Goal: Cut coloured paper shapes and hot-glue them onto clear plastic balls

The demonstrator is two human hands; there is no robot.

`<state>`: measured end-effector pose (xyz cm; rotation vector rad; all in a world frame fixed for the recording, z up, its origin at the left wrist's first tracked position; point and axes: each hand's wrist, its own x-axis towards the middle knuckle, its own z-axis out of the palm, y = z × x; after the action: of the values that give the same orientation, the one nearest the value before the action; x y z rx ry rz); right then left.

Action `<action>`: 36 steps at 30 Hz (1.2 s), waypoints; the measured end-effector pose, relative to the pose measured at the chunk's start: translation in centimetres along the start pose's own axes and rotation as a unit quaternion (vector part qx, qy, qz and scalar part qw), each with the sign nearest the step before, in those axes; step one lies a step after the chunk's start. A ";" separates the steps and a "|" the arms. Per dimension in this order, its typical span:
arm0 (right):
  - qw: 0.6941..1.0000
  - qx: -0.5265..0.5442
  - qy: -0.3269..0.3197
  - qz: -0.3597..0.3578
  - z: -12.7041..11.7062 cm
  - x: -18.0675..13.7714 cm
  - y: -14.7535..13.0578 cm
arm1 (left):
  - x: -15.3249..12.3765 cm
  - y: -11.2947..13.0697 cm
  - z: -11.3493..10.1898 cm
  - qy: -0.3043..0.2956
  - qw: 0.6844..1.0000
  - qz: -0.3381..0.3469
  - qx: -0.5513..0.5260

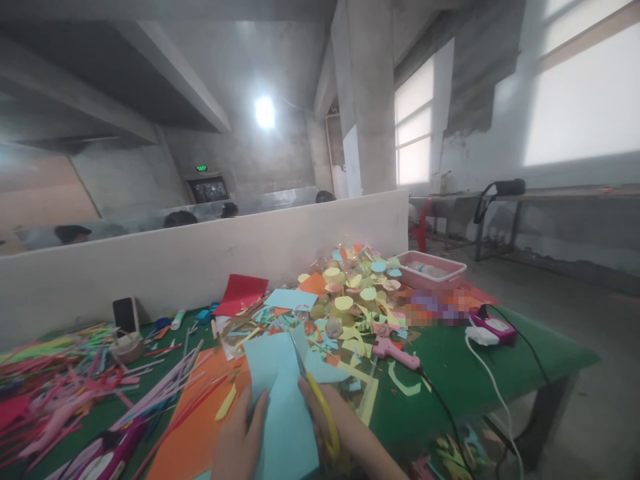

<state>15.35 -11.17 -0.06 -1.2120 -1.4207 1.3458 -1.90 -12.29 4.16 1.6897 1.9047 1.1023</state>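
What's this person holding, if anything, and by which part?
The left fingers hold a blue sheet by its left edge; the right fingers hold scissors by their yellow handle.

Light-blue paper [290, 433] between the fingers [257, 421]; yellow-handled scissors [327, 415] in the right ones; orange card [187, 427] to their left, pink glue gun [397, 354] right, green worktop [445, 380] beneath.

We face grey concrete walls [287, 157] and a thick pillar [371, 100]. Bright windows [590, 107] glow on our right, above grey floor [560, 287].
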 end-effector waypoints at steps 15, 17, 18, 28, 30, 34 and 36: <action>0.994 0.030 -0.077 0.075 -1.5 -3.0 -2.0 | 0.2 -1.1 -3.2 0.080 0.996 -0.033 0.026; 0.989 0.047 -0.106 0.087 -2.1 -4.3 -2.7 | 0.3 -1.2 -3.7 0.076 0.996 -0.039 0.019; 0.990 0.040 -0.110 0.083 -2.4 -5.0 -3.3 | 0.3 -1.3 -3.8 0.072 0.997 -0.039 0.007; 0.870 -0.484 0.095 0.024 -5.1 -7.1 -7.8 | 0.0 -0.2 -1.9 0.006 0.973 -0.078 -0.219; 0.853 -0.510 0.110 0.019 -5.0 -5.1 -7.0 | -0.2 0.1 -1.2 -0.009 0.965 -0.080 -0.250; 0.844 -0.514 0.147 0.036 -4.7 -0.7 -4.6 | -0.3 0.5 0.0 -0.033 0.954 -0.071 -0.288; 0.850 -0.499 0.164 0.033 -4.6 0.8 -3.7 | -0.4 0.5 0.6 -0.045 0.949 -0.074 -0.303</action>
<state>19.24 -9.28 3.98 -2.0300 -1.8714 0.3021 -1.05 -12.54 4.09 1.2085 1.4029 1.3436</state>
